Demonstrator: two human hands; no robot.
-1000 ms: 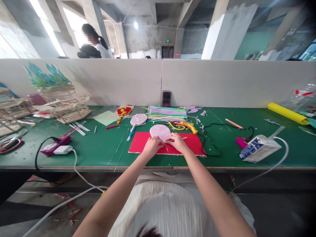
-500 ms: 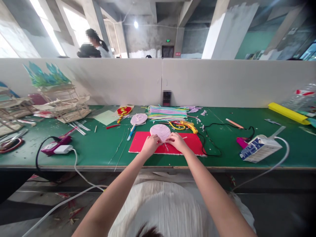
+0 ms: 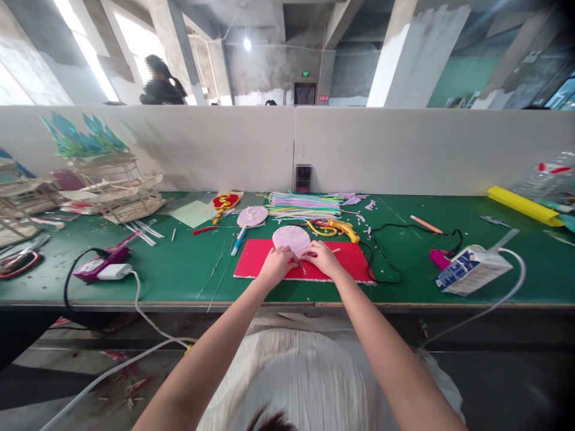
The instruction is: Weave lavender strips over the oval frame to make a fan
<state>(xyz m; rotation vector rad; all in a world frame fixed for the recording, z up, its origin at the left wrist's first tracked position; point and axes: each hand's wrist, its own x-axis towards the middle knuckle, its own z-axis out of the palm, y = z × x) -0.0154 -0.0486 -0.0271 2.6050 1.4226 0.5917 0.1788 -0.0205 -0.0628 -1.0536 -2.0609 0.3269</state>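
Observation:
A round pale pink disc (image 3: 291, 238) with fine curved lines lies at the back part of a red board (image 3: 256, 260). My left hand (image 3: 279, 263) pinches at the disc's lower edge, fingers closed. From the other side my right hand (image 3: 320, 257) also pinches that edge, its fingertips close to the left ones. A thin wire end (image 3: 304, 270) sticks out below the fingertips. What exactly lies between the fingers is too small to make out.
Behind the board lie a yellow glue gun (image 3: 345, 230), a bundle of pastel strips (image 3: 305, 205), a second pink disc (image 3: 252, 216) and a red-yellow fan shape (image 3: 226, 202). A purple power adapter (image 3: 102, 264) stands left, a carton (image 3: 474, 269) right. Wooden models (image 3: 121, 200) fill the far left.
My left hand has shifted very slightly, its fingers curling a little lower at the disc's edge. My right hand stays in place. Beyond the partition, a person has turned and moved slightly left.

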